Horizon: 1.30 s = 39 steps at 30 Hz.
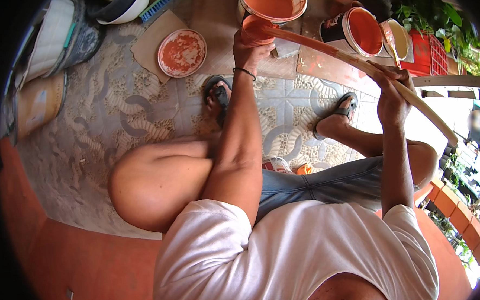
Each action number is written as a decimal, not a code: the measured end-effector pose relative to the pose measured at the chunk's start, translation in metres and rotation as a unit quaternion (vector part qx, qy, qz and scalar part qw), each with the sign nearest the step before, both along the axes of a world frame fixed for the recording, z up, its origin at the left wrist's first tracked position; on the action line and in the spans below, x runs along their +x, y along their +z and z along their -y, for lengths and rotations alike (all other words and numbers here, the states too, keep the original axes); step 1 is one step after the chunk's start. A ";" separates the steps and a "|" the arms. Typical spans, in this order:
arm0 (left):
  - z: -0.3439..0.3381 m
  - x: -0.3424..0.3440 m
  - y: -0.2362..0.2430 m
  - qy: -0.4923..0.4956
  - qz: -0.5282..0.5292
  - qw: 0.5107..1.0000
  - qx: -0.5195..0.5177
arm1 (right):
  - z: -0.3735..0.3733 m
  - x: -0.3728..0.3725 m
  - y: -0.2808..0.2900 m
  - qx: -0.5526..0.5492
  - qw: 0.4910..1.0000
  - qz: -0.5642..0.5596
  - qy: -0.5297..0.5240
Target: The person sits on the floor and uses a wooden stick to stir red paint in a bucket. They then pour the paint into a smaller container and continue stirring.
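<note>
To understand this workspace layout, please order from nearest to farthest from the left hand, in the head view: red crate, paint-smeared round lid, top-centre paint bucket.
From the left hand:
1. Top-centre paint bucket: just beyond the hand.
2. Paint-smeared round lid: to the hand's left.
3. Red crate: far to the right.

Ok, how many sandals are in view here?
2. One sandal is on the left foot, just left of the left forearm; the other sandal is on the right foot. Any behind the legs would be hidden.
</note>
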State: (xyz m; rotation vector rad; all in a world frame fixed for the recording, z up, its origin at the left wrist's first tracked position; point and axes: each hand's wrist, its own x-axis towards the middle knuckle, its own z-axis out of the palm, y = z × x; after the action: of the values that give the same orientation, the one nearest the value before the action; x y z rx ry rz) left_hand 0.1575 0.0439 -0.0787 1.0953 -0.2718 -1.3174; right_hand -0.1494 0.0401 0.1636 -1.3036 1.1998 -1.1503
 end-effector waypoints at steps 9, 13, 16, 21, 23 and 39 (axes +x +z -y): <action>-0.001 0.001 0.003 -0.004 -0.009 1.000 0.008 | 0.009 -0.021 0.013 0.002 1.000 -0.004 0.012; 0.000 0.000 0.001 -0.006 -0.015 1.000 0.015 | 0.012 -0.017 0.019 -0.022 1.000 -0.001 0.000; -0.001 -0.001 0.001 0.000 0.003 1.000 0.007 | 0.016 -0.016 0.024 -0.026 0.999 -0.034 0.018; -0.001 0.002 0.003 -0.006 -0.018 1.000 -0.001 | 0.022 -0.013 0.036 -0.037 0.997 -0.062 0.027; -0.001 0.002 0.004 -0.002 -0.005 1.000 0.003 | 0.024 -0.008 0.042 -0.051 0.997 -0.042 0.028; 0.000 -0.005 -0.007 0.020 0.020 1.000 -0.009 | 0.153 0.148 -0.038 -0.137 0.892 -0.384 0.195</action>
State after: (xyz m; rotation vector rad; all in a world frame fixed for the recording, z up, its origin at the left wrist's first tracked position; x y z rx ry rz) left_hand 0.1529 0.0438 -0.0861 1.1079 -0.2885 -1.2567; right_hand -0.0012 -0.1128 0.1257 -2.2268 1.2419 -0.5080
